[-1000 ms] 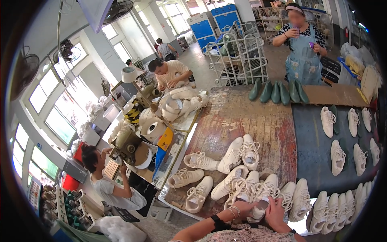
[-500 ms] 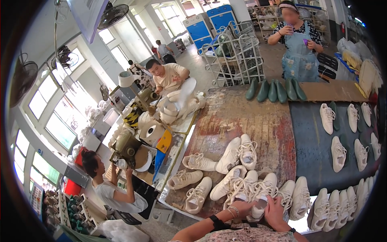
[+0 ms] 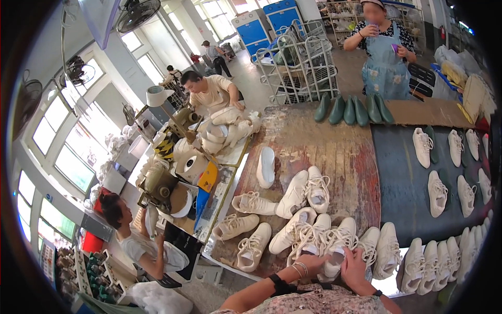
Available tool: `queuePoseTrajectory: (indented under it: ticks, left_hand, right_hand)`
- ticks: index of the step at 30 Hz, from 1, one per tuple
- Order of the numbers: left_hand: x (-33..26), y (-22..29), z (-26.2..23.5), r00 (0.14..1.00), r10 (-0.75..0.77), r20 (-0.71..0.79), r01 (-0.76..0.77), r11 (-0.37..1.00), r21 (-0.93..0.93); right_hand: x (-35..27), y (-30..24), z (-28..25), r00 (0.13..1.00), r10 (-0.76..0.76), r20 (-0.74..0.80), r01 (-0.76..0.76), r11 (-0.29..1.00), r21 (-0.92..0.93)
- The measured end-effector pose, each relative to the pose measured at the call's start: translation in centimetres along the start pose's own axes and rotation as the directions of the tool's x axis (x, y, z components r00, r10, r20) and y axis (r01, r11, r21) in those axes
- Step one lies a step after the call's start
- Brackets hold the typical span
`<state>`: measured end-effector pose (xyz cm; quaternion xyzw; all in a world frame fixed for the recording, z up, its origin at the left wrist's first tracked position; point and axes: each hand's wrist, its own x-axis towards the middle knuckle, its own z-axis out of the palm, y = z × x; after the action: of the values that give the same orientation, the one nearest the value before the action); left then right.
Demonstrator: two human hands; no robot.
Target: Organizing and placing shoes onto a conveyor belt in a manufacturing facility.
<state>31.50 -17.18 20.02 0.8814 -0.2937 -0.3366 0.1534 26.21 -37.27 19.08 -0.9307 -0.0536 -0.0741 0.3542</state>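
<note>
I have both hands at the heel end of one white lace-up shoe (image 3: 341, 242), and to my mind this goes best with one side steadying while the other does the fine handling: my left hand (image 3: 311, 265) bracing its edge of the collar, my right hand (image 3: 355, 269) working the opposite edge, pressure even on both so the soft upper doesn't twist or crease. A light touch ought to spare the pale material, and the loose laces (image 3: 334, 238) are better nudged forward, clear of the mouth. Small movements suit this crowded spot, since the neighbouring shoes (image 3: 315, 238) could catch or get knocked. As for where it lies, the shoe is at the near edge of the table (image 3: 327, 144), right between my hands and touching both, toe pointing away, heel toward my body. The fingers of my left hand are curled in on the left side of the collar, and those of my right are bent in on the right side, both drawn close and holding the shoe; how deep the tips reach inside, I can't tell.
</note>
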Motion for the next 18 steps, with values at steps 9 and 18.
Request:
queuePoseTrajectory:
  ticks: [9, 18]
  left_hand:
    - [0.3, -0.5, 0.3, 1.0, 0.006, -0.015, -0.006, 1.0, -0.001]
    - [0.4, -1.1, 1.4, 1.0, -0.005, -0.016, 0.004, 0.999, -0.037]
  right_hand:
    - [0.2, -0.2, 0.0, 1.0, -0.007, -0.017, 0.007, 1.0, -0.01]
    - [0.2, -1.1, -0.7, 1.0, 0.004, 0.003, -0.004, 1.0, -0.004]
